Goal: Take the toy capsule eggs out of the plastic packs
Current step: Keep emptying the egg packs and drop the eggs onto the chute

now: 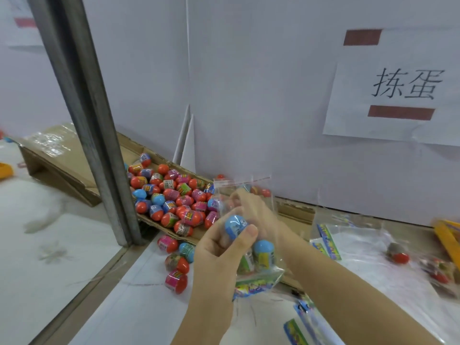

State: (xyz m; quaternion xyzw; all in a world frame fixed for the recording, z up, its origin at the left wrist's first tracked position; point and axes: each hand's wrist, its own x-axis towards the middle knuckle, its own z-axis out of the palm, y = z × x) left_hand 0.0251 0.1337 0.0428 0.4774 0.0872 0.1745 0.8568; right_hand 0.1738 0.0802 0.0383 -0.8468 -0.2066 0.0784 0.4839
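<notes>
The left hand (219, 252) pinches a blue egg (235, 226) with its thumb, it seems through the clear pack (261, 272) where a second egg (263, 250) waits lower, and the blurred right hand (251, 207), whose grip I cannot tell, should keep the mouth wide.

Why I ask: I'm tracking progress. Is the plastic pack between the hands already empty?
No, a blue-topped egg shows through the clear plastic pack, low in it beside the left hand.

Left grip (220, 252), right grip (252, 210) bare; left forearm (211, 310), right forearm (348, 295) bare
</notes>
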